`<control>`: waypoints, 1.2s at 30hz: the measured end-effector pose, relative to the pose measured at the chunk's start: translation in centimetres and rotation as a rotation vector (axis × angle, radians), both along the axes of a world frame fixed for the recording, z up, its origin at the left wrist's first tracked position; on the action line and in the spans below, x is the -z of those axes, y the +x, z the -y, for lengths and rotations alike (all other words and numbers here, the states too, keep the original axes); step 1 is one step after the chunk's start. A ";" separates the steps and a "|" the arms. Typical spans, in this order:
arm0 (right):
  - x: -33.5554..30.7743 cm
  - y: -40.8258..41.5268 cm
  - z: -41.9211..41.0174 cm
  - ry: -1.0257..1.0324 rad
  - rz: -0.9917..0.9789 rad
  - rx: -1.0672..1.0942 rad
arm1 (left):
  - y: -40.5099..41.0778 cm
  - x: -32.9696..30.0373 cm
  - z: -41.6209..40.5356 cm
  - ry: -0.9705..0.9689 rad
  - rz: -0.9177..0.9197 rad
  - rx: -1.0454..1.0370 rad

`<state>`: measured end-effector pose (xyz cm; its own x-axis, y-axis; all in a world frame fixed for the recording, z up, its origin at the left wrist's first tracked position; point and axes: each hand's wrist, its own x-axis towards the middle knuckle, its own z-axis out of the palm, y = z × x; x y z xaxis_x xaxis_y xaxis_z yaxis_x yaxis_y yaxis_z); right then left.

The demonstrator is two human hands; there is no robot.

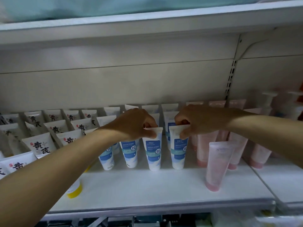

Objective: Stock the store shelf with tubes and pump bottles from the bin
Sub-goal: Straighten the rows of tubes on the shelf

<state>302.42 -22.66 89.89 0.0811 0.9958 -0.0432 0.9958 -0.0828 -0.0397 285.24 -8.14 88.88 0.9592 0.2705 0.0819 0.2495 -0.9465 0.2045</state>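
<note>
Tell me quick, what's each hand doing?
Left hand: pinching a blue-and-white plastic tube by its top.
Right hand: pinching the neighbouring blue-and-white plastic tube.

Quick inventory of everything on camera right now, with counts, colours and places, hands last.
Blue-label tubes: at least ten, white and blue, standing cap-down in rows, shelf centre.
Black-lettered tubes: over a dozen, white, leaning in rows at left.
Pink tubes: several, translucent pink, right; one stands forward alone.
Pump bottles: two, blurred, pale, far right rear.
Yellow cap: one, under the left forearm.
Shelf: white.
Left hand: pinches one blue-label tube's top.
Right hand: pinches the neighbouring tube.
</note>
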 end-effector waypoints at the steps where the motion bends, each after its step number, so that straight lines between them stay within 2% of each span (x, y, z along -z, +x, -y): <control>1: 0.1 0.0 0.0 0.000 0.005 0.007 | 0.0 0.0 0.0 -0.004 0.000 -0.006; 14: -0.1 0.0 -0.2 0.010 0.034 -0.014 | -0.5 -0.2 0.0 -0.043 0.016 0.015; 20: -1.0 0.5 -0.4 0.182 -0.045 -0.037 | -2.4 -2.9 -1.4 -0.132 0.196 -0.026; 28: -2.2 -0.2 -2.0 0.290 -0.138 -0.118 | -6.5 -4.6 -4.3 -0.208 0.370 -0.200; 33: -2.7 -1.8 -4.8 0.293 -0.162 -0.124 | -7.5 -4.4 -6.7 -0.198 0.336 -0.187; 36: -2.8 -3.0 -6.9 0.268 -0.140 -0.104 | -7.3 -4.6 -9.2 -0.103 0.276 -0.163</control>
